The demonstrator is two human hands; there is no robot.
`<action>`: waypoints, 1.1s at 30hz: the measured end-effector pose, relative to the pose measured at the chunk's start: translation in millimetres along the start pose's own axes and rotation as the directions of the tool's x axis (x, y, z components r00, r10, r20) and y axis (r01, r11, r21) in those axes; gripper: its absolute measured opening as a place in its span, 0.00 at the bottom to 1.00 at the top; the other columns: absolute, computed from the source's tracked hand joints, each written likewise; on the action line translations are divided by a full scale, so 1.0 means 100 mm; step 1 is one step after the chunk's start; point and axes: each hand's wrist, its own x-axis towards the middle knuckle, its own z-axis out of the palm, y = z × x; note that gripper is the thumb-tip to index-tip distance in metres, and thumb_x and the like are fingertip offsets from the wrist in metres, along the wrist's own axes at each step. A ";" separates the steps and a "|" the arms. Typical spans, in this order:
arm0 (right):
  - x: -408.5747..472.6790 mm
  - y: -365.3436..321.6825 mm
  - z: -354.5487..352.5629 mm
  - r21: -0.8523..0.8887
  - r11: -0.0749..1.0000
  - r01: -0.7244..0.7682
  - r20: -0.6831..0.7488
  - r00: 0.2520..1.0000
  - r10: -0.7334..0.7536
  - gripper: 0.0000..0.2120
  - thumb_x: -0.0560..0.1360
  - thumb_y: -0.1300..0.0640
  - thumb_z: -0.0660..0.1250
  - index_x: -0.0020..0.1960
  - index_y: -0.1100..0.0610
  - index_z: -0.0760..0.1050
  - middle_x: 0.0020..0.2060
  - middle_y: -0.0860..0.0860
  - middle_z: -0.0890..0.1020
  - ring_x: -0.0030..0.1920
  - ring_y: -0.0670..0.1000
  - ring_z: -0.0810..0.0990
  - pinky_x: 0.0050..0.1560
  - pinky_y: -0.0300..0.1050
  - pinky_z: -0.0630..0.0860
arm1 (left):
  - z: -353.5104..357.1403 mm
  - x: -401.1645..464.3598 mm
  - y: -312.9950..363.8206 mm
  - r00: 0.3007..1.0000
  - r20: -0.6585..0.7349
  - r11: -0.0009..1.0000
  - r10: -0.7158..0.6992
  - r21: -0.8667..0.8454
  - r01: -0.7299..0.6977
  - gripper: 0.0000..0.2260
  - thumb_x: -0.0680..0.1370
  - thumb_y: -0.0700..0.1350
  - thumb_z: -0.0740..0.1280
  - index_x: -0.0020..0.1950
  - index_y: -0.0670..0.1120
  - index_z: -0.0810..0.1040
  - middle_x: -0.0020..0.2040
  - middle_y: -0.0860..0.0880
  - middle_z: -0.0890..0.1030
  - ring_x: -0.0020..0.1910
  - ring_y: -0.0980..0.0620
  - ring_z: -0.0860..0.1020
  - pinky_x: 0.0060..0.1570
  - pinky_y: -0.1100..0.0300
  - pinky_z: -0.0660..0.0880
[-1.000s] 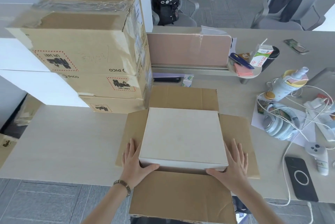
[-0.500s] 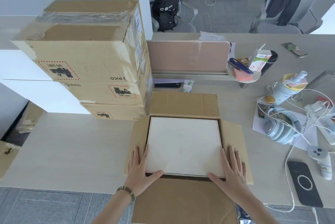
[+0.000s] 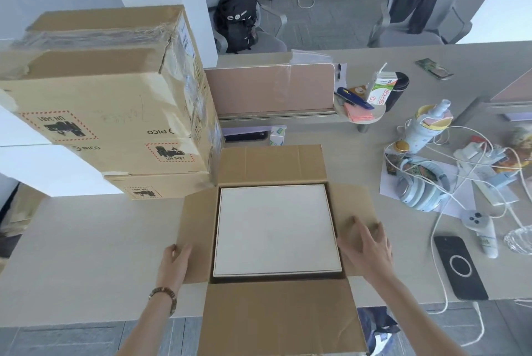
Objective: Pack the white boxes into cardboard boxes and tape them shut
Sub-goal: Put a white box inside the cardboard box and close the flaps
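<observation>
**White box seated in the open carton, a hand on each side flap**

The white box (image 3: 276, 230) lies flat inside the open cardboard box (image 3: 280, 318) at the near edge of the counter (image 3: 86, 255), its top sunk just below the rim; only its lid shows, the sides hidden by the carton walls. All four flaps are spread outward, and the near flap runs out of view at the bottom.

The left hand (image 3: 174, 265) grips the outer edge of the left flap, thumb on top, the other fingers curled under and out of sight. The right hand (image 3: 367, 246) rests on the right flap with fingers loosely spread; whether they hook over its far edge is hard to tell.

To the far left stands a stack of taped cartons (image 3: 112, 102). On the right, cables, headphones (image 3: 423, 191) and a dark phone (image 3: 460, 268) lie in a tangle.
</observation>
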 end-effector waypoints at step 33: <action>-0.20 -0.41 0.27 -0.208 0.838 0.504 0.112 0.863 -0.492 0.26 0.82 0.38 0.48 0.79 0.34 0.46 0.78 0.44 0.32 0.76 0.47 0.27 0.74 0.50 0.62 | 0.32 -0.34 0.27 0.695 0.534 0.446 0.481 0.534 -0.718 0.26 0.80 0.65 0.52 0.73 0.76 0.41 0.78 0.54 0.28 0.71 0.52 0.71 0.56 0.57 0.76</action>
